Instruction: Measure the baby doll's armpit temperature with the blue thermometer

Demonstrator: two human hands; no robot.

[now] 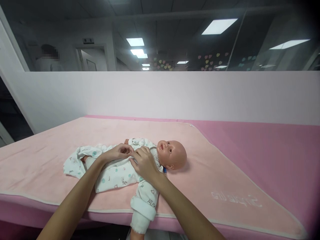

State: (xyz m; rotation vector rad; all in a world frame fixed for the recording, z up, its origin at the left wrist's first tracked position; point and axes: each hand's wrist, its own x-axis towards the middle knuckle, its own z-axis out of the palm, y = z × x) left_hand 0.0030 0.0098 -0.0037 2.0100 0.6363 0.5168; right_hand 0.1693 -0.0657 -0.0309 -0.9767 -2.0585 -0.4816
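Note:
A baby doll (pixel 175 154) lies on its back, its head toward the right. It wears a white baby garment (pixel 116 175) printed with small animals and green dots, over a white under-layer. On the doll's chest, my left hand (pixel 121 151) has its fingers curled and closed on the front edge of the garment. Close beside it, my right hand (pixel 144 162) pinches the same edge, its fingertips touching or nearly touching those of the left. What lies between the fingertips is hidden. One sleeve (pixel 143 208), its cuff folded back, hangs over the near edge of the bed.
Under the doll is a peach blanket (pixel 200 193) with pale lettering, spread on a pink padded surface (pixel 275 150). A white low wall (pixel 175 95) runs along the back, with a glass window (pixel 175 33) above it. Behind the glass, at left, a person (pixel 48 60) is visible.

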